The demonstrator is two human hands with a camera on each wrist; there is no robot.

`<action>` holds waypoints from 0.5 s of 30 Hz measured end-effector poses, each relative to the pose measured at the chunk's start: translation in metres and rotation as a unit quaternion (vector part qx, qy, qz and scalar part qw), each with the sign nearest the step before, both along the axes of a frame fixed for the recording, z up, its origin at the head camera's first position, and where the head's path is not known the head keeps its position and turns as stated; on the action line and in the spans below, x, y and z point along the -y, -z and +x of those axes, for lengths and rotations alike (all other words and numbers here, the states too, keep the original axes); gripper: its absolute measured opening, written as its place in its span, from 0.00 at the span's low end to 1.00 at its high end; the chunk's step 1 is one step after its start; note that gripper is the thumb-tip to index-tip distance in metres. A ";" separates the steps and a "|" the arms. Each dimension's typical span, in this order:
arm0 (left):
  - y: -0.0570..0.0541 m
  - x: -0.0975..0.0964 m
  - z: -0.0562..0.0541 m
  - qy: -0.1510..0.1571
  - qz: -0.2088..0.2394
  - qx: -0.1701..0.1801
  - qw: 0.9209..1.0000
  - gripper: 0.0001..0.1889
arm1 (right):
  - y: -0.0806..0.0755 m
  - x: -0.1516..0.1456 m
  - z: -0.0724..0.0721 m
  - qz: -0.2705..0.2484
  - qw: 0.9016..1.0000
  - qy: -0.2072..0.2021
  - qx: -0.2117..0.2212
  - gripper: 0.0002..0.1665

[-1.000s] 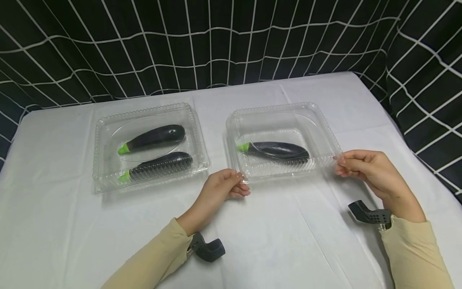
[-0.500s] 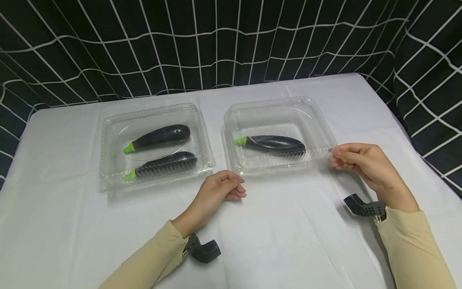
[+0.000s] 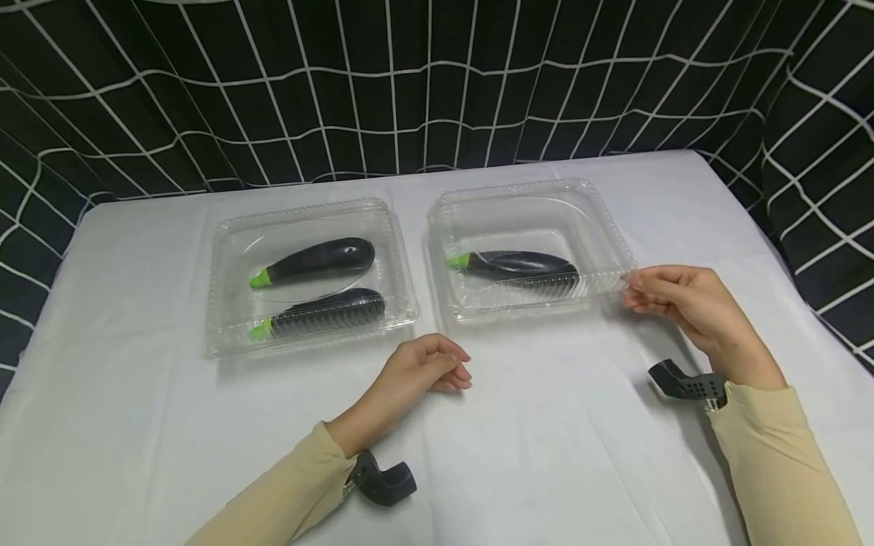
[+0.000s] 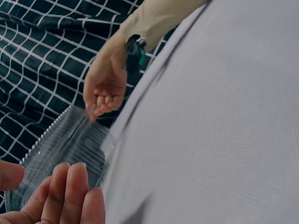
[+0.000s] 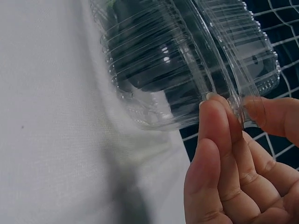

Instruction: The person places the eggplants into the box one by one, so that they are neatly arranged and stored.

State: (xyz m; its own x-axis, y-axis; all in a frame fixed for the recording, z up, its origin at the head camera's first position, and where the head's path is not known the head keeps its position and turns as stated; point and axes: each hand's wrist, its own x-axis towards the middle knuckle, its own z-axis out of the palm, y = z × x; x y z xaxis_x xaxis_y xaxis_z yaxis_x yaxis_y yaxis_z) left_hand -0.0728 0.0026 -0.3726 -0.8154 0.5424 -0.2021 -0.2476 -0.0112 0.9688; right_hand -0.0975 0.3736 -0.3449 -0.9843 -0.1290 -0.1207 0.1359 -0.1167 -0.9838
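Observation:
On the right of the head view sits a clear plastic clamshell container (image 3: 532,205), its lid down over one eggplant (image 3: 522,265) with a green stem end. My right hand (image 3: 683,303) pinches the front right corner of its rim between thumb and fingers; the right wrist view shows the rim (image 5: 238,109) between them. My left hand (image 3: 426,364) hovers in front of the container's near left corner, apart from it, fingers loosely bent and holding nothing. In the left wrist view its fingers (image 4: 70,191) touch nothing.
Left of it stands a second lidded clear container (image 3: 232,235) with two eggplants, one behind (image 3: 321,258) and one in front (image 3: 328,311). A white cloth (image 3: 532,455) covers the table. Dark grid-patterned fabric (image 3: 410,98) hangs behind and at the sides.
My left hand has let go of the right container's near left corner and drawn back. That container has slid slightly away, with my right hand still pinching its corner.

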 end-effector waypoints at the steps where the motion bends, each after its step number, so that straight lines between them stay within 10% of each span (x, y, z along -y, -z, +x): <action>1: 0.000 0.000 0.000 0.004 -0.002 -0.003 1.000 0.11 | 0.000 -0.001 0.000 0.004 1.000 -0.004 0.000 0.15; 11: -0.024 0.015 0.004 0.050 -0.036 -0.093 0.994 0.11 | -0.005 -0.017 0.000 0.094 0.995 0.023 -0.030 0.12; 15: -0.043 0.035 0.000 0.057 -0.050 -0.166 0.983 0.10 | -0.018 -0.018 -0.004 0.223 0.970 0.077 -0.065 0.10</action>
State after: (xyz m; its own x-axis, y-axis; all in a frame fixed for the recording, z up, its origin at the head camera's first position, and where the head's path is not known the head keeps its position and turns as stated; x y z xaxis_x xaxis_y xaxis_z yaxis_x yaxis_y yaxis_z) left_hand -0.0728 -0.0320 -0.3292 -0.7802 0.6255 0.0081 0.0880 0.0970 0.9914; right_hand -0.1017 0.3918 -0.3268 -0.9983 0.0581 -0.0039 0.0220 0.3154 -0.9487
